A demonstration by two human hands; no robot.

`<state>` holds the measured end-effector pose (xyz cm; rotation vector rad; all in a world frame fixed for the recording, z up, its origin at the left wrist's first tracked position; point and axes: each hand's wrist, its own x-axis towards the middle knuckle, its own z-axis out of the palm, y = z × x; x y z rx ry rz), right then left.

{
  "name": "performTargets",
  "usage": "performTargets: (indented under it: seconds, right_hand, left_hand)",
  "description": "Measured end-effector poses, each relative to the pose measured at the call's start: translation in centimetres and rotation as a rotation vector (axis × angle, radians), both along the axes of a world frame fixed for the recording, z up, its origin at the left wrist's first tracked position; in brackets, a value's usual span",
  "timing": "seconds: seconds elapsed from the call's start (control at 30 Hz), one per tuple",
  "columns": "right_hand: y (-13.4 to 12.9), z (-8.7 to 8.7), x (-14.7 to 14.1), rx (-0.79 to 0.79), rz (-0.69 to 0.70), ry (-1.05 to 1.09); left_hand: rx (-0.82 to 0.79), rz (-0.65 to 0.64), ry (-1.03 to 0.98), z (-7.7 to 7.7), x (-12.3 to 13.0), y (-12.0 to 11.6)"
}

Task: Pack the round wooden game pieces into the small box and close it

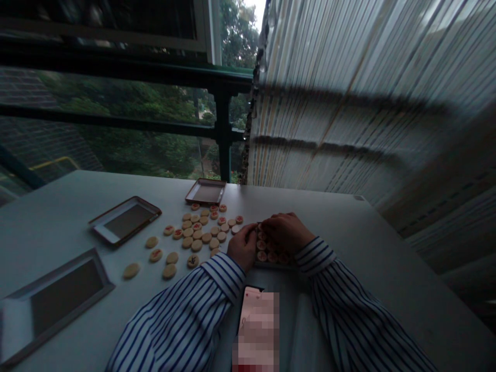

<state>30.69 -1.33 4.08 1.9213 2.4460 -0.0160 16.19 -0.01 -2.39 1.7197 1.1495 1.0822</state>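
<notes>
Dimly, I saw the left hand beside the tray, the right hand over it; I couldn't tell either grip.

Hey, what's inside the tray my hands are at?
Red-marked xiangqi pieces sit side by side in the near part of the tray. Your right hand covers much of the far part, so what lies there can't be seen.

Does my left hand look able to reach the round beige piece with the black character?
Probably yes: the piece lies uncovered beside your blue-striped left sleeve, though your left hand, at the tray of pieces, must turn back.
</notes>
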Motion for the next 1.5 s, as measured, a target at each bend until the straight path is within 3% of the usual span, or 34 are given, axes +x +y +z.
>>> performTargets:
  seconds: [0.53, 0.9, 1.1, 1.3, 1.5]
  right_hand:
    - [0.2, 0.0, 0.1, 0.007, -0.014, -0.010]
    - [-0.2, 1.0, 0.1, 0.353, -0.053, 0.180]
    - [-0.5, 1.6, 0.0, 0.579, -0.060, 0.293]
    - [-0.6, 2.1, 0.1, 0.652, -0.044, 0.333]
    - [-0.9, 2.5, 0.1, 0.710, -0.021, 0.364]
  left_hand:
    - [-0.011, -0.005, 0.014, -0.1, 0.0, 0.0]
    - [0.002, 0.018, 0.021, 0.3, -0.1, 0.0]
    - [-0.003, 0.045, -0.101, -0.5, -0.1, 0.4]
    - [0.023, 0.047, -0.217, -1.6, -0.1, 0.9]
    - [0.057, 0.065, -0.245, -0.6, -0.4, 0.4]
